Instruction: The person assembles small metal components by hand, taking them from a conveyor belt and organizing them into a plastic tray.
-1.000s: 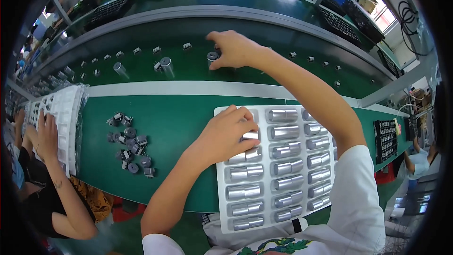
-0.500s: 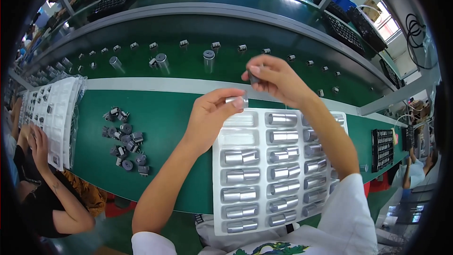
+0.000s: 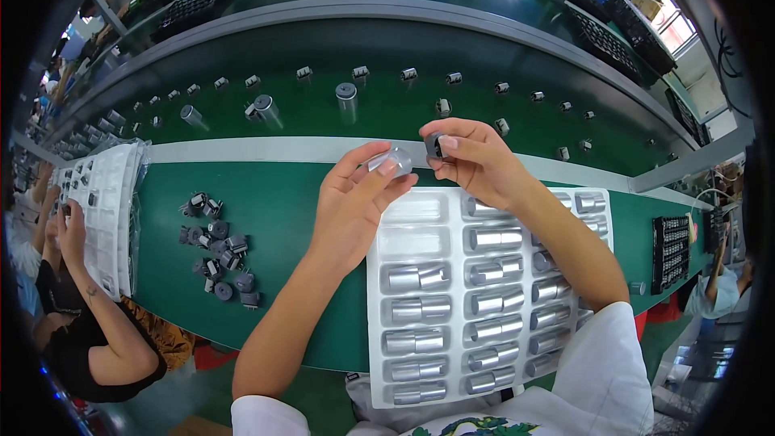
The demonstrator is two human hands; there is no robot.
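Between the thumb and fingers of my left hand (image 3: 343,206) is a short silver metal cylinder (image 3: 394,161), tilted with one end toward the right. My right hand (image 3: 484,163) pinches a small dark grey round part (image 3: 434,147) just right of the cylinder. A narrow gap separates the two pieces. Below both hands lies a white plastic tray (image 3: 374,339) with silver cylinders in most of its compartments; two at its upper left hold none. My right forearm crosses above the tray and hides some of them.
A pile of dark grey parts (image 3: 218,246) lies on the green table left of my left forearm. Silver cylinders (image 3: 346,97) and small parts stand on the green strip beyond the pale ledge. At far left a co-worker's hand (image 3: 73,234) works over another white tray (image 3: 121,218). A black tray (image 3: 670,252) sits at right.
My right hand has come down and closer to my left, bringing the dark part near the cylinder's end. The cylinder has tilted in my left fingers. The view has shifted slightly.
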